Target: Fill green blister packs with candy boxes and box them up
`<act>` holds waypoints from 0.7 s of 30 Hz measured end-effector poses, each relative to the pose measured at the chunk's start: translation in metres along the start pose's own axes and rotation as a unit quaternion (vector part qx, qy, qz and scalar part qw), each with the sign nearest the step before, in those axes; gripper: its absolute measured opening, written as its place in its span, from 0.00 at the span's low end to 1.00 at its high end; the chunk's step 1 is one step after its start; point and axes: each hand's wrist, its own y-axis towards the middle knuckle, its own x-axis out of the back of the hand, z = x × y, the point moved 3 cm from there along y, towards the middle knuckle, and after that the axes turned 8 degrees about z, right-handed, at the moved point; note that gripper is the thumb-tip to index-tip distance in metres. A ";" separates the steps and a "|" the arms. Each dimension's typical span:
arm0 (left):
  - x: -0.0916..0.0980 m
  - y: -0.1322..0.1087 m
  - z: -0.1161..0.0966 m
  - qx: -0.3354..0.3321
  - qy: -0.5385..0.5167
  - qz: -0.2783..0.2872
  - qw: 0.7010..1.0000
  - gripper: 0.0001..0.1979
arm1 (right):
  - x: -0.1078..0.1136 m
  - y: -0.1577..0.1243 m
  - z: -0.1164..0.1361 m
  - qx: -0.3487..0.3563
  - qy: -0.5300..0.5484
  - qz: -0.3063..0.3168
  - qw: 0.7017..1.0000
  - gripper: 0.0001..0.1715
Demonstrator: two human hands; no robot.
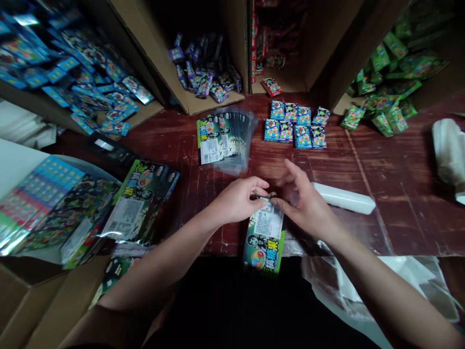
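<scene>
A printed plastic bag, green and black with a white label, lies over the table's front edge with its lettering upside down to me. My left hand pinches its far edge at the left corner. At the right corner, my right hand has its thumb on that same edge, the other fingers raised and curved. Between the hands the bag's mouth looks slightly parted. Small blue and purple candy boxes stand in two groups beyond the hands. Left of these, a fanned stack of similar bags lies flat.
Cardboard bins hold blue boxes, purple boxes, red boxes and green boxes. More printed bags and filled packs lie at left. A white folded strip rests right of my right hand, above clear plastic.
</scene>
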 end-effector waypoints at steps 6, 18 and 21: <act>-0.006 -0.001 -0.009 -0.019 -0.019 0.049 0.998 0.23 | -0.006 -0.015 0.020 0.066 -0.231 -0.033 0.970 0.46; 0.051 -0.074 0.000 -0.092 -0.118 -0.208 0.967 0.36 | -0.016 -0.078 -0.015 -0.050 0.248 -0.252 0.934 0.41; 0.023 -0.094 0.013 -0.101 -0.191 -0.221 0.951 0.42 | -0.034 -0.076 -0.021 -0.079 0.295 -0.214 0.928 0.39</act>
